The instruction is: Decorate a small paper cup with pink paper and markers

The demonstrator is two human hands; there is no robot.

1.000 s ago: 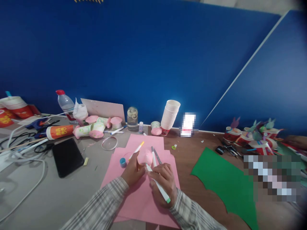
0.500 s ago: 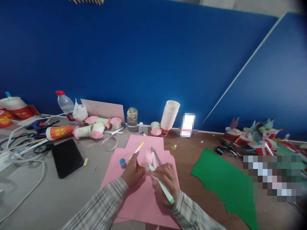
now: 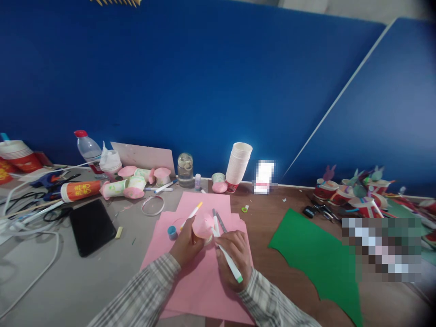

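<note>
In my left hand [image 3: 185,247] is a small paper cup with a round pink paper piece [image 3: 203,226] on it; the fingers are closed around its side. My right hand [image 3: 235,256] grips a white marker with a green end [image 3: 232,265], the other end pointing at the cup. Fingers hide part of the cup, and the contact of the tip is too small to make out. Beneath both hands lie pink paper sheets [image 3: 200,290]. On them rest a yellow-tipped white marker [image 3: 195,211], a grey marker [image 3: 221,221] and a small blue cap [image 3: 172,233].
To the right lies a green sheet [image 3: 316,259] with a scalloped edge. A stack of white cups [image 3: 239,161] and a glass jar [image 3: 185,170] stand by the blue partition [image 3: 204,81]. Pink-trimmed cups [image 3: 134,187], a black tablet-like object [image 3: 92,227] and cables are on the left.
The cup in my left hand has turned, and its pink round piece now shows more fully. My right hand keeps its hold on the marker. The whole view has shifted slightly.
</note>
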